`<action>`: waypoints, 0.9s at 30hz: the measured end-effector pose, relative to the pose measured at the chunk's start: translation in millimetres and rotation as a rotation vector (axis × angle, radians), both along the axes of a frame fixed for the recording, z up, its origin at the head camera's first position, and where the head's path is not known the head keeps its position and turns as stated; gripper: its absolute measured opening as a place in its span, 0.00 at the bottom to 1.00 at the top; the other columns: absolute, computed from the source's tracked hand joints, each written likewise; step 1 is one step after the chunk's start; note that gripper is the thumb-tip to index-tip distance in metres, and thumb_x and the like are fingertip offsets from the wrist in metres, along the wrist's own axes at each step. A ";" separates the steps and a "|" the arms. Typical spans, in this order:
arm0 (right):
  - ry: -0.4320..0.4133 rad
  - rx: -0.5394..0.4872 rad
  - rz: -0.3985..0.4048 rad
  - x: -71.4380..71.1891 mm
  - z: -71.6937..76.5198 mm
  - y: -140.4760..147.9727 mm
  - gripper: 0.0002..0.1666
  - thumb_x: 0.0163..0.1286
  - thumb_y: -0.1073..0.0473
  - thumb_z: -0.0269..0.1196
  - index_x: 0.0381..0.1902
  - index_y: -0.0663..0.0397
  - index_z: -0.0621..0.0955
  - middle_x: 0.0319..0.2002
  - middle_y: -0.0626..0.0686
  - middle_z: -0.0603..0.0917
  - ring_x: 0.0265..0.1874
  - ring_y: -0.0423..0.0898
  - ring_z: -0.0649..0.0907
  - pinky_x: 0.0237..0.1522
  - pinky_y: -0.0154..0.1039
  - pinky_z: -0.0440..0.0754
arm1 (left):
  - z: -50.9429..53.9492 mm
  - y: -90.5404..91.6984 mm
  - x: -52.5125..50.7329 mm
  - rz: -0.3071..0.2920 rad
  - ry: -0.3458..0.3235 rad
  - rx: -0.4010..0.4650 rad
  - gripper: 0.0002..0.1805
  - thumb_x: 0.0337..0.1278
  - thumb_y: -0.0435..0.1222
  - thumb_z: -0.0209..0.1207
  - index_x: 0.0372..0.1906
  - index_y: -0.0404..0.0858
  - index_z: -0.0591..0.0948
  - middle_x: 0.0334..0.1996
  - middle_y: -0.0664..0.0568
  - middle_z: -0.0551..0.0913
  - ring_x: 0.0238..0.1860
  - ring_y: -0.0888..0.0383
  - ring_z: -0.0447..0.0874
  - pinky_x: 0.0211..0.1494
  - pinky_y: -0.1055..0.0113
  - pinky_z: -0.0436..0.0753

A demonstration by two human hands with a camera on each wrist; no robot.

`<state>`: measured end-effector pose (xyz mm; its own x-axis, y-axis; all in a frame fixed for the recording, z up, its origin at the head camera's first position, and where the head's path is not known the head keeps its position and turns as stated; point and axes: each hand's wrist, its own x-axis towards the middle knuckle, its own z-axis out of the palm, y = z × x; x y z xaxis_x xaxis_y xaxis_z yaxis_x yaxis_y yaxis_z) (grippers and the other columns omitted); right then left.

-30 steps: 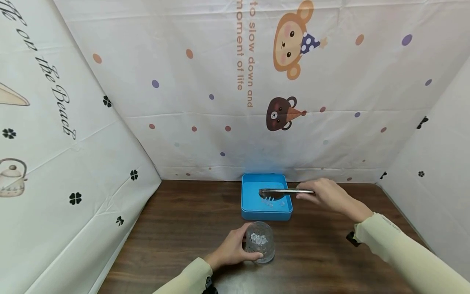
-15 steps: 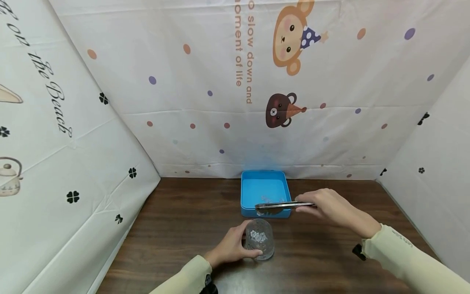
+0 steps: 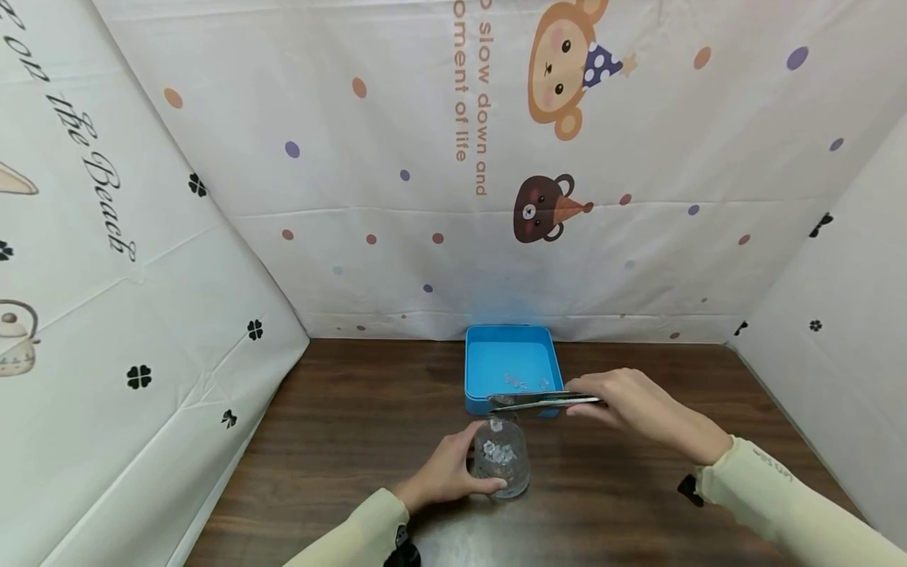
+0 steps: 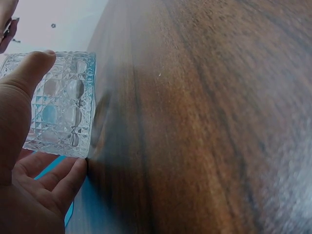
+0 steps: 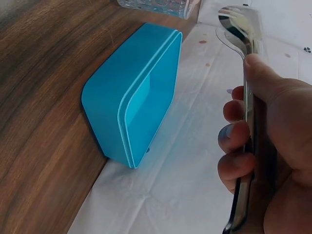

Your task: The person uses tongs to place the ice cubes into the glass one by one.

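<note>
My left hand [image 3: 448,472] grips a clear patterned drinking glass [image 3: 513,475] standing on the table, thumb on the near side and fingers round the far side. Several small clear pieces [image 3: 499,452] lie inside it. My right hand [image 3: 631,400] holds metal serving tongs [image 3: 546,400] level, their tips above the far rim of the glass. Just below the tips a clear piece [image 3: 496,424] shows; whether they pinch it I cannot tell. In the right wrist view, the thumb and curled fingers squeeze the tongs [image 5: 237,24]. The glass [image 4: 63,107] shows its cut pattern in the left wrist view.
Behind the glass stands a shallow blue box [image 3: 503,354], with a few clear pieces [image 3: 516,382] on its floor. The brown wooden table [image 3: 368,425] meets a white printed cloth [image 3: 397,268] at the back and sides.
My right hand has drawn the tongs from inside the blue box towards me, over the glass rim. The left hand keeps holding the glass in place.
</note>
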<state>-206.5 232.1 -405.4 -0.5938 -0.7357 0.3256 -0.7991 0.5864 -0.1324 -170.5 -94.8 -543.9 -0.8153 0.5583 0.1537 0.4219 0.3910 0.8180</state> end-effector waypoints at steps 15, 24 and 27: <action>-0.041 0.030 -0.052 3.1 -4.6 1.5 0.22 0.69 0.45 0.70 0.57 0.48 0.86 0.49 0.45 0.89 0.37 0.36 0.87 0.36 0.39 0.86 | 1.4 -0.5 -0.9 0.002 -0.017 -0.016 0.44 0.57 0.56 0.72 0.74 0.48 0.66 0.58 0.56 0.81 0.53 0.66 0.82 0.54 0.67 0.83; -0.099 0.034 -0.071 0.8 -4.6 3.0 0.25 0.73 0.44 0.67 0.61 0.50 0.84 0.52 0.48 0.88 0.40 0.40 0.88 0.39 0.41 0.87 | 1.0 -1.1 -0.5 0.007 -0.002 -0.035 0.45 0.57 0.56 0.71 0.75 0.47 0.65 0.59 0.54 0.82 0.53 0.66 0.82 0.55 0.66 0.83; -0.094 0.029 -0.072 -3.2 -3.9 4.4 0.26 0.73 0.43 0.66 0.61 0.51 0.84 0.53 0.49 0.88 0.41 0.40 0.88 0.40 0.42 0.87 | 0.7 -1.0 0.1 0.002 -0.011 -0.026 0.45 0.58 0.56 0.71 0.75 0.47 0.65 0.59 0.53 0.82 0.53 0.65 0.82 0.54 0.66 0.84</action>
<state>-209.6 236.5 -409.3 -0.6722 -0.6986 0.2449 -0.7398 0.6464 -0.1868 -170.5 -95.8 -543.2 -0.8183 0.5599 0.1303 0.4118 0.4128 0.8124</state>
